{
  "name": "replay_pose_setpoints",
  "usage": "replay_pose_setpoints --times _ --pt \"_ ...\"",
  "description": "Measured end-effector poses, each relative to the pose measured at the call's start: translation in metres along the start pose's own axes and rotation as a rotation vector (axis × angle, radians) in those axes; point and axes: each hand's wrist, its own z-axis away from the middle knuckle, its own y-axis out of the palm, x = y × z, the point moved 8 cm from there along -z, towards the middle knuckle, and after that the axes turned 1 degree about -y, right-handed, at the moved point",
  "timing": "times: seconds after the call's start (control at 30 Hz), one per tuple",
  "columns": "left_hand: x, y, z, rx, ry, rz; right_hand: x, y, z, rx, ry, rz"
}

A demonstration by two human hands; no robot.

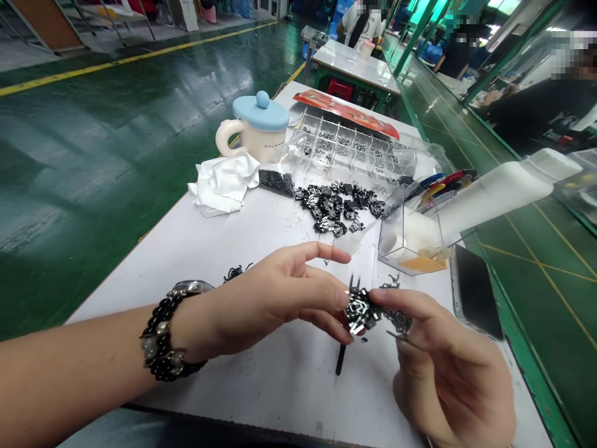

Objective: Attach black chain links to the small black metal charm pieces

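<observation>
My left hand (pixel 280 289) pinches a small black-and-silver metal part (pixel 360 311) between thumb and fingers, above the white table. The index finger of my right hand (pixel 459 354) touches the part's upper right edge. A thin metal tip (pixel 396 336) sticks out from between that hand's thumb and fingers; the rest of it is hidden. Under my hands lies a dark slim tool (pixel 341 359), partly covered. Beyond them is a pile of similar black-and-silver parts (pixel 329 208). Small dark bits (pixel 236 272) lie behind my left wrist.
A clear compartment tray (pixel 326 158) of small parts stands at the back, near a lidded mug (pixel 261 134) and crumpled tissue (pixel 224 183). To the right are a clear pen box (pixel 410 242), a white bottle (pixel 504 196) and a phone (pixel 476 292). People sit farther off.
</observation>
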Motion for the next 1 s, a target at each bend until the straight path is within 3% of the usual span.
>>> replay_pose_setpoints --times 0.2,0.63,1.0 --pt "-0.002 0.0 -0.003 0.047 0.037 -0.048 -0.004 -0.007 0.003 -0.122 -0.01 -0.063" --pt "0.01 -0.002 -0.007 -0.016 -0.013 0.18 0.004 0.006 -0.004 -0.038 -0.056 -0.052" --pt "0.011 -0.004 -0.007 0.0 -0.012 0.13 0.001 0.006 -0.005 -0.006 -0.055 -0.031"
